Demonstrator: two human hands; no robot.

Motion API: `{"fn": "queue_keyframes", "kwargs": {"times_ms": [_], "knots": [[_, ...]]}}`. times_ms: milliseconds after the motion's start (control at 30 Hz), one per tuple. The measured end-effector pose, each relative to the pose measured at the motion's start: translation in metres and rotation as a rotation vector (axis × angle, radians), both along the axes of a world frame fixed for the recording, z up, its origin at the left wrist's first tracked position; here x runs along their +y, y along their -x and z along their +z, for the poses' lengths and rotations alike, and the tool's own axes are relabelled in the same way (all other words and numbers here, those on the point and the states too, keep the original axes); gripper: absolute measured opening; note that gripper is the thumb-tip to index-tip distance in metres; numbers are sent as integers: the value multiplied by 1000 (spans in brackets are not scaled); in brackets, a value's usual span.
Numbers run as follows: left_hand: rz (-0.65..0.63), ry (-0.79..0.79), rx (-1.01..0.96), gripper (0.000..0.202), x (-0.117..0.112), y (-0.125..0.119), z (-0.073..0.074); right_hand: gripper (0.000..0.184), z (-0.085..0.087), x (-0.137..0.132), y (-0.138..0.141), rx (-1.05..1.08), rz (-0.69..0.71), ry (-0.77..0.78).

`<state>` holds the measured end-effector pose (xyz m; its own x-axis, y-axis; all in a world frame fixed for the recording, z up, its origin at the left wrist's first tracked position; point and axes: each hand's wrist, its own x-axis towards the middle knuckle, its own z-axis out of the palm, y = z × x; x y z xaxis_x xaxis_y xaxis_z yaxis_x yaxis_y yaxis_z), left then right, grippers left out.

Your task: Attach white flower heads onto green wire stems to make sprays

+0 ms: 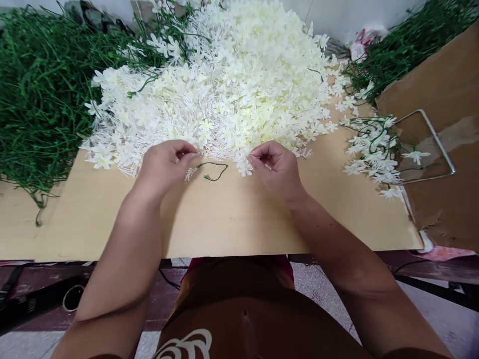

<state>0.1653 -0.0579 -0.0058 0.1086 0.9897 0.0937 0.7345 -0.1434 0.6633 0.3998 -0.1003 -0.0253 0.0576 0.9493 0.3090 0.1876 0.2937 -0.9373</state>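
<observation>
A big heap of white artificial flowers (232, 80) covers the far half of a pale wooden board (232, 219). My left hand (164, 164) rests at the heap's near edge with its fingers pinched on a thin green wire stem (215, 172) that curls across the board. My right hand (277, 167) is to the right, its fingers pinched on a small white flower (245, 169) at the heap's edge. The two hands are about a hand's width apart.
Piles of green stems lie at the left (41, 99) and far right (407, 45). Finished stems with white flowers (374, 149) lie at the right, by a brown cardboard sheet (445, 149) with a metal wire frame (437, 144). The board's near edge is above my lap.
</observation>
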Motion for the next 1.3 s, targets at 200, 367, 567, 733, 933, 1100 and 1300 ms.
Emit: {"fn": "queue_keyframes", "kwargs": {"times_ms": [200, 367, 567, 733, 933, 1100, 1300], "knots": [[-74, 61, 42, 14, 7, 12, -14, 13, 1, -4, 3, 64, 67, 74], [-164, -34, 173, 13, 0, -6, -9, 15, 1, -7, 7, 61, 104, 97], [-139, -35, 96, 2, 0, -9, -8, 13, 0, -8, 9, 93, 169, 93], [-62, -82, -176, 12, -4, -12, -3, 19, 2, -7, 8, 207, 158, 117], [-212, 125, -471, 22, -16, -30, 10, 30, 10, -8, 12, 306, 226, 156], [-322, 312, -656, 39, -25, -28, 18, 35, 12, -8, 10, 419, 248, 229], [-250, 180, -664, 24, -30, -28, 19, 31, 14, -9, 4, 568, 308, 310]]}}
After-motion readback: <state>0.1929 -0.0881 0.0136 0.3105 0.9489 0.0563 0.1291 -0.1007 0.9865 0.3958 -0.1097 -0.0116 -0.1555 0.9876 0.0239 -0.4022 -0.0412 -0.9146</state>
